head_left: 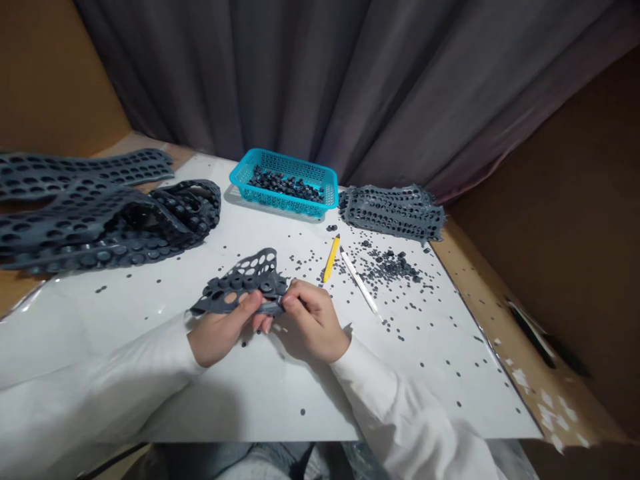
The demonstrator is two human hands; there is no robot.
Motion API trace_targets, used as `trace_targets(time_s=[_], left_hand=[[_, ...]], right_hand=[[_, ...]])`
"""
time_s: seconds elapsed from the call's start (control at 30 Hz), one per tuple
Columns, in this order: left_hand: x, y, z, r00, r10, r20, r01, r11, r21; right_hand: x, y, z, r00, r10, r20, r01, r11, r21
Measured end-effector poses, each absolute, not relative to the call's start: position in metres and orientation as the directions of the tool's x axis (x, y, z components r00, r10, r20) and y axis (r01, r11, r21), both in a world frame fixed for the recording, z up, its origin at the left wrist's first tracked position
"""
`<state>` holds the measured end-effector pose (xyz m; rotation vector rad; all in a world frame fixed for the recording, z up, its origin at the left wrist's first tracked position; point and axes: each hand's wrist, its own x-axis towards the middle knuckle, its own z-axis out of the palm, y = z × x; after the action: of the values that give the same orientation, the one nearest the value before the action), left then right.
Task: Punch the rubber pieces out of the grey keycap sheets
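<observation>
A dark grey rubber sheet [235, 285] with rows of round holes and some raised round parts is held above the white table covering. My left hand [227, 327] grips its near edge, thumb on top and fingertips curled beneath. At the sheet's right end my right hand [315, 320] is closed, thumb and fingers pinched on its edge. Whether a small piece sits inside that pinch is hidden. Right of the hands lie a yellow pen-like tool [331, 259] and a white pen-like tool [359, 281], both dark-tipped.
A turquoise basket [285, 203] holds many small black parts. Perforated grey sheets are piled at left [100, 220], and a flat perforated stack [393, 212] lies at right. Small black discs [395, 265] are scattered over the white covering [200, 407]. A grey curtain [300, 73] hangs behind.
</observation>
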<state>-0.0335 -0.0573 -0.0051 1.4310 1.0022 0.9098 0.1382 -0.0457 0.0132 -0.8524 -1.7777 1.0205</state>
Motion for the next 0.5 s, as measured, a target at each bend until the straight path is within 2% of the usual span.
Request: trace_targets(time_s=[0.13,0.33,0.5], left_hand=[[-0.037,-0.058,-0.004,0.354,0.935,0.003,0.012,-0.008,1.0],[-0.039,-0.058,0.008,0.396,0.918,0.007,0.074,-0.04,0.996],[-0.039,-0.06,0.014,0.407,0.913,0.005,0.119,-0.058,0.991]], right_hand=[[0.139,-0.049,0.015,-0.312,0.893,0.324,0.066,0.361,-0.93],[0.139,-0.051,0.018,-0.288,0.91,0.3,0.018,0.318,-0.948],[0.142,-0.052,0.026,-0.287,0.911,0.295,0.045,0.321,-0.946]])
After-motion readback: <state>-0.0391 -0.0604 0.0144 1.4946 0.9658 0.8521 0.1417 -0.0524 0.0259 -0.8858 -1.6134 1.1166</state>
